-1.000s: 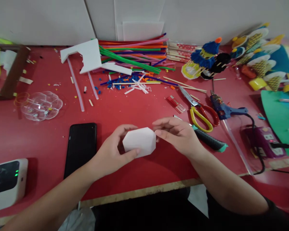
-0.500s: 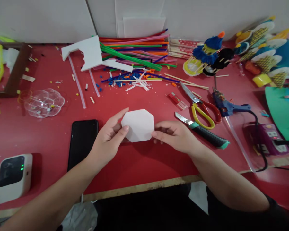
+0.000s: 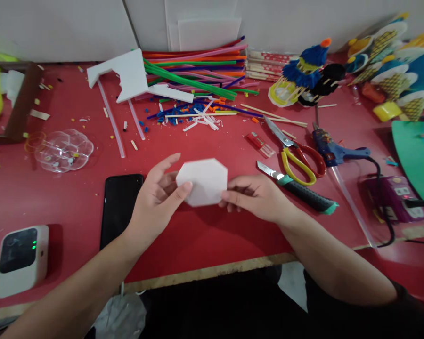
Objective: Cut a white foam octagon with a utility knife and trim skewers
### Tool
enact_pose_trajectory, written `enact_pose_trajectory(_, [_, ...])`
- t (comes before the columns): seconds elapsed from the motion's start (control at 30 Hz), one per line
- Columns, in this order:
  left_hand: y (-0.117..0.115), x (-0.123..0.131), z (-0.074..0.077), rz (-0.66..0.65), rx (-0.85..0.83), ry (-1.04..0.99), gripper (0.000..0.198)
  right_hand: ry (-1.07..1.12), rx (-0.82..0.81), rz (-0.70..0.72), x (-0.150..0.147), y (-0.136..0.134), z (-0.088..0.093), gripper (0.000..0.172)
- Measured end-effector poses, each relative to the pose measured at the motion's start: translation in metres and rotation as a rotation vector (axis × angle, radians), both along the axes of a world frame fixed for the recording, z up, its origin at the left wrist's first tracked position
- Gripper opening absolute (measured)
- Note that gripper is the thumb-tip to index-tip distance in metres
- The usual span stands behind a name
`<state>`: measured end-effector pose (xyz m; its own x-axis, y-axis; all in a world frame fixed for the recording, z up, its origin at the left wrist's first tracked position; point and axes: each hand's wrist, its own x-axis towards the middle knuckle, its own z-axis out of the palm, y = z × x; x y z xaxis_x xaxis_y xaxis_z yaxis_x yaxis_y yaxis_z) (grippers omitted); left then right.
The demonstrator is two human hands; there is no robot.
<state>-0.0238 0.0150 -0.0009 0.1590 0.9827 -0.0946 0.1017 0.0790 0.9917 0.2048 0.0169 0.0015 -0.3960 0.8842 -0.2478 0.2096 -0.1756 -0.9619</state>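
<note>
Between my two hands is a white octagonal foam board piece [image 3: 205,181], held up over the red table with its flat face toward me. My left hand [image 3: 160,190] grips its left edge, thumb on the front face and the index finger lifted away. At the lower right corner, my right hand [image 3: 252,197] pinches the piece between thumb and fingers. Some fingertips are hidden behind the board. A utility knife [image 3: 304,194] with its blade out lies just right of my right hand. Beside my left wrist rests a black phone [image 3: 122,205].
Red-and-yellow-handled scissors [image 3: 297,157] and a blue glue gun [image 3: 337,148] lie to the right. Pipe cleaners [image 3: 198,70], white foam cutouts [image 3: 132,75] and scraps [image 3: 205,115] spread along the back. A clear flower-shaped tray [image 3: 63,150] and a white device [image 3: 23,261] sit left.
My left index finger has lifted off the board's upper edge. The board has shifted slightly, and my right fingers have moved a little under its corner. The camera view has tilted slightly.
</note>
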Motion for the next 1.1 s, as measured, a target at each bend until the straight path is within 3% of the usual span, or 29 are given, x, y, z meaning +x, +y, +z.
enact_pose_trajectory(0.1, [-0.002,0.000,-0.004,-0.094,0.116,0.241,0.058,-0.181,0.120,0.200,0.003,-0.003,0.006,0.029])
enact_pose_trajectory(0.2, [-0.005,0.001,-0.008,-0.173,0.346,0.564,0.042,-0.416,0.292,0.056,0.018,-0.010,0.012,0.024])
enact_pose_trajectory(0.3, [-0.009,0.003,-0.008,-0.206,0.593,0.817,0.040,-0.769,0.579,-0.145,0.045,-0.025,0.014,0.024])
enact_pose_trajectory(0.37, [-0.014,0.004,-0.005,-0.232,0.719,0.895,0.042,-0.995,0.700,-0.111,0.065,-0.038,0.011,0.030])
enact_pose_trajectory(0.47, [-0.023,0.006,0.000,-0.341,0.798,0.880,0.045,-1.161,0.721,-0.078,0.083,-0.054,0.003,0.038])
enact_pose_trajectory(0.6, [-0.032,0.011,0.000,-0.395,0.843,0.913,0.041,-1.165,0.787,-0.129,0.082,-0.062,-0.009,0.034])
enact_pose_trajectory(0.77, [-0.034,0.015,-0.005,-0.466,0.970,0.968,0.033,-1.099,0.861,0.039,0.066,-0.064,-0.010,0.033])
enact_pose_trajectory(0.87, [-0.032,0.014,-0.007,-0.487,0.976,0.984,0.035,-1.026,0.879,0.035,0.053,-0.060,-0.004,0.036])
enact_pose_trajectory(1.0, [-0.029,0.015,-0.007,-0.528,0.918,0.933,0.036,-0.870,0.816,0.016,0.034,-0.047,0.007,0.039])
enact_pose_trajectory(1.1, [-0.028,0.015,-0.006,-0.540,0.899,0.916,0.036,-0.835,0.717,0.094,0.021,-0.037,0.010,0.045])
